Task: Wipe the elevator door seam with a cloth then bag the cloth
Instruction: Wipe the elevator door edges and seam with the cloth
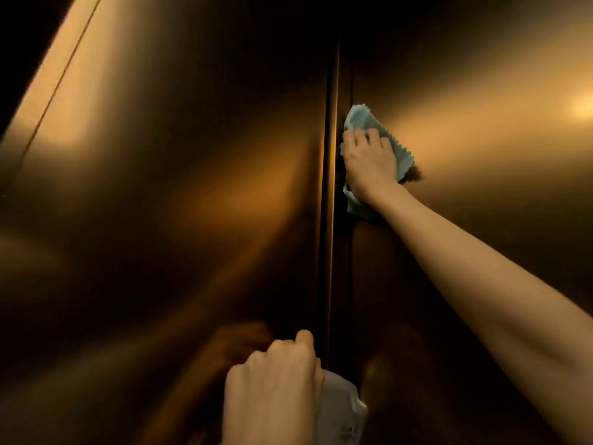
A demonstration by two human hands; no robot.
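Nearest, low in the view, a white bag [345, 409] was gripped in the left hand [272, 390], fingers curled round its top; the fist was held just left of the seam [330, 220]. The bag's mouth could not be made out. Farther up, the pale blue cloth [359, 118] was pressed flat on the right door [481, 139] by the right hand [369, 162], fingers laid over it, its left edge at the seam. The wiping step was judged to be in hand, bagging not yet begun. For the next move, the cloth would likely need to be run along the seam, then brought down to the bag, which would have to be opened. The left door [160, 187] and right door were of brushed bronze metal, dimly lit with warm glare patches. A thin panel line [64, 75] was seen far left. Nothing else of the room was shown.
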